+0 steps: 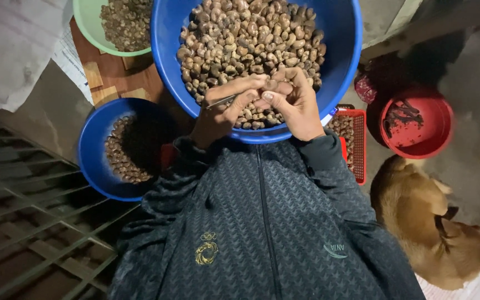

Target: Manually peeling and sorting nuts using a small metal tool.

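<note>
While the left hand [218, 119] grips a thin metal pick [221, 101], the right hand [298, 108] pinches a single nut [271, 84] between thumb and fingertips. Both hands are closed on what they hold, and they touch each other over the near rim of the big blue basin [343, 61].

Step in hand, my read: the pick tip is working at the skin or shell of that one nut. The contact point is hidden by the fingers, so I can't tell how far along it is.

Next move calls for a steady pinch on the nut and a short, shallow stroke with the tip, kept off the right thumb. The margin is small.

Containers:
- Big blue basin, centre far: heaped with brownish nuts [251, 39], nearly full.
- Smaller blue bowl [91, 153], left near: shallow layer of nuts [122, 150], partly shadowed.
- Green bowl [86, 22], far left: finer brown pieces [126, 22], cut off by the frame edge.
- Red mesh basket [360, 147], right of the basin: nuts [343, 128] inside, mostly hidden behind the sleeve.
- Red bowl [443, 125], further right: a few dark scraps [400, 113].

A dog [429, 228] lies at near right, just beside the person.
</note>
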